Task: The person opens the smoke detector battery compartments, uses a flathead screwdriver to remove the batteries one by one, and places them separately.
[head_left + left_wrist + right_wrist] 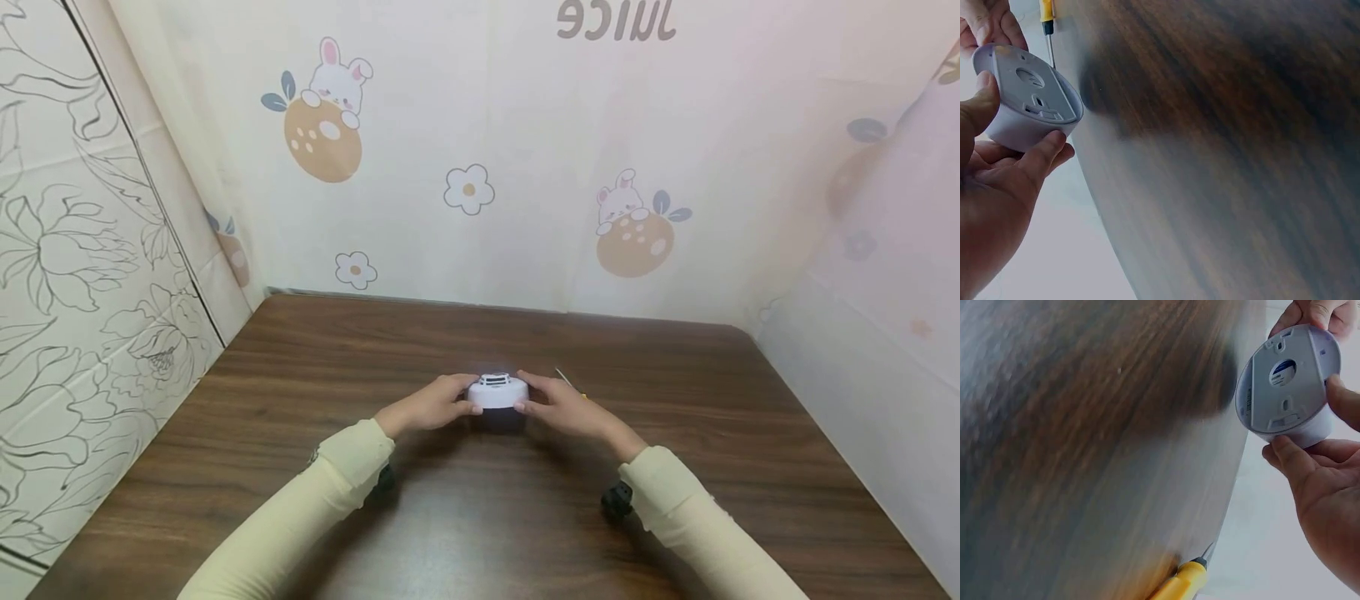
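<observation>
A round white smoke detector (pixel 498 395) is held above the table by both hands. My left hand (pixel 429 403) grips its left side, with the thumb and fingers on the rim. On the opposite side my right hand (pixel 568 409) grips the rim in the same way. Slots show along its raised top in the head view. Its underside carries a flat mounting plate (pixel 1264 394) with a round hole in the middle and small slots, seen in both wrist views. Beyond the right hand lies a screwdriver (pixel 1047 17) with a yellow handle and a thin metal shaft.
The brown wood-grain table (pixel 465 525) spreads around the hands. A white curtain (pixel 525 125) printed with rabbits and flowers hangs at its back edge. A panel with line-drawn flowers (pixel 75 250) stands at the left, and a pale cloth (pixel 862 333) hangs at the right.
</observation>
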`<action>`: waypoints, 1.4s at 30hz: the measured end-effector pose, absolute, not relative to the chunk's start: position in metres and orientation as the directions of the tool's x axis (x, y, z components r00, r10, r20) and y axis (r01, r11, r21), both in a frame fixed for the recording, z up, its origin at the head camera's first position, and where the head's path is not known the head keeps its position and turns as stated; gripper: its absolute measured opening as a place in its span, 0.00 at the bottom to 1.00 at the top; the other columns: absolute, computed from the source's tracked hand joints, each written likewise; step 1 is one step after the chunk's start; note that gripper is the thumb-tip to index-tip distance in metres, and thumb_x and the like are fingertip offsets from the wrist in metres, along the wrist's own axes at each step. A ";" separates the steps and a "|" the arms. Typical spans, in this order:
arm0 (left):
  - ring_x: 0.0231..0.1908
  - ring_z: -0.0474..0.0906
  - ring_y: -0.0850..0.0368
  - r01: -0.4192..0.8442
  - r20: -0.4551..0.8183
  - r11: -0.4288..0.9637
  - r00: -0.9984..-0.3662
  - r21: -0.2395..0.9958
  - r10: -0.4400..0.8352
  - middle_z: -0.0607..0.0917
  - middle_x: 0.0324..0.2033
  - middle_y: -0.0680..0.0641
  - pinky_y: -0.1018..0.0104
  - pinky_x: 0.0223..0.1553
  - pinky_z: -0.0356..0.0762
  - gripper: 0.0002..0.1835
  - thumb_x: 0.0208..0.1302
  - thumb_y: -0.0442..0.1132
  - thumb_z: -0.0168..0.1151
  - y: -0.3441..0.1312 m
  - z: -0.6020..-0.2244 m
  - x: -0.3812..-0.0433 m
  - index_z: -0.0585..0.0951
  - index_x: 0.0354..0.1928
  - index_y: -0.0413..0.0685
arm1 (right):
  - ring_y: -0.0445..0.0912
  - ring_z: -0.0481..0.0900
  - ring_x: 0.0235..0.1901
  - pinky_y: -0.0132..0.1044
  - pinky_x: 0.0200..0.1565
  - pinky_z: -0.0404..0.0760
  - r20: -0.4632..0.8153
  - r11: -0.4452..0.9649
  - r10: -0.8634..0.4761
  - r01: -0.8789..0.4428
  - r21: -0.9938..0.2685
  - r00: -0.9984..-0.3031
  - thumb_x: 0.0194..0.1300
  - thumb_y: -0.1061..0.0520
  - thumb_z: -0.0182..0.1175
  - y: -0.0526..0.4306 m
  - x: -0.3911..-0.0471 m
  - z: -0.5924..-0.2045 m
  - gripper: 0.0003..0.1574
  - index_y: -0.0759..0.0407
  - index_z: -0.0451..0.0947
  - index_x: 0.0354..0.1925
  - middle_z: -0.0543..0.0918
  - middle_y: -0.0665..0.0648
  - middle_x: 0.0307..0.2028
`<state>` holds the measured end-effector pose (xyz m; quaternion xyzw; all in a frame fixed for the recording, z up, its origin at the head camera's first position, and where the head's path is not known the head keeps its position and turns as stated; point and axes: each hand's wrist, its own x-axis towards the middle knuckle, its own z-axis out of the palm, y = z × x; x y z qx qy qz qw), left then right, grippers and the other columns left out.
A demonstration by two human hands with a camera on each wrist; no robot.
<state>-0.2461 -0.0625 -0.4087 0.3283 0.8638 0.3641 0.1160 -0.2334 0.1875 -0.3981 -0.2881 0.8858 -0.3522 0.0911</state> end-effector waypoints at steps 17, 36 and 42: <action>0.39 0.74 0.56 0.492 0.122 0.497 -0.787 0.715 0.605 0.81 0.40 0.45 0.58 0.46 0.78 0.11 0.71 0.33 0.51 -0.066 -0.398 -0.252 0.76 0.51 0.35 | 0.50 0.76 0.51 0.52 0.54 0.76 0.116 0.599 -0.489 -0.429 -0.676 -0.865 0.70 0.56 0.55 0.186 -0.234 -0.391 0.28 0.70 0.68 0.63 0.76 0.64 0.57; 0.43 0.80 0.51 0.464 0.133 0.435 -0.787 0.772 0.603 0.82 0.45 0.35 0.63 0.46 0.82 0.14 0.69 0.26 0.50 -0.073 -0.394 -0.260 0.75 0.53 0.27 | 0.51 0.82 0.41 0.46 0.46 0.83 0.045 0.583 -0.338 -0.246 -0.775 -0.940 0.70 0.56 0.55 0.174 -0.238 -0.388 0.23 0.70 0.75 0.56 0.81 0.66 0.49; 0.44 0.80 0.48 0.463 0.158 0.410 -0.792 0.786 0.590 0.82 0.44 0.34 0.61 0.45 0.82 0.14 0.67 0.22 0.50 -0.074 -0.393 -0.260 0.73 0.53 0.26 | 0.51 0.82 0.43 0.44 0.45 0.83 0.032 0.503 -0.315 -0.196 -0.842 -0.949 0.70 0.59 0.54 0.174 -0.241 -0.389 0.20 0.73 0.76 0.53 0.81 0.67 0.47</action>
